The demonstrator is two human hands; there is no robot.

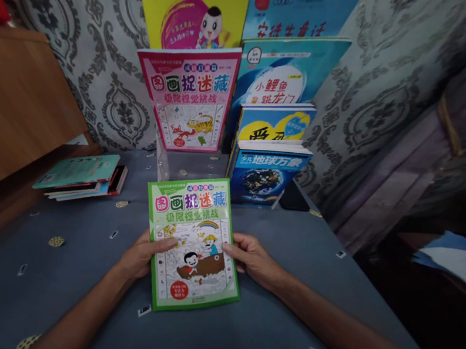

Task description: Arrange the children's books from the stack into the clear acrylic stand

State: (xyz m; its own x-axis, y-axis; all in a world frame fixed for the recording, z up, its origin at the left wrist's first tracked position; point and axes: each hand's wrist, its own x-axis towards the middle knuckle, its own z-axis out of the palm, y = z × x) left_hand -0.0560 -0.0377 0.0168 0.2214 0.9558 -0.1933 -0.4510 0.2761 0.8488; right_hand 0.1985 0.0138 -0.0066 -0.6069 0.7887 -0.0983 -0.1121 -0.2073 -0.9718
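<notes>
Both hands hold a green-bordered children's picture book (191, 247), its cover facing me and tilted up above the table. My left hand (141, 254) grips its left edge, thumb on the cover and fingers hidden behind. On the opposite edge, my right hand (253, 257) pinches it the same way. Just beyond stands a clear book rack (163, 165). In its left column a pink book (196, 100) leans in front of a yellow book (199, 1). The right column carries a blue earth book (266, 175), a yellow-and-blue book (274, 126), a teal book (287, 70) and a blue book (306, 1).
A small stack of books (81, 173) lies at the table's back left, beside a wooden cabinet (1, 100). A dark flat object (293, 197) rests right of the rack. Patterned wall covering (113, 99) rises behind the grey-blue tablecloth (93, 245). A curtain (412, 150) hangs at right.
</notes>
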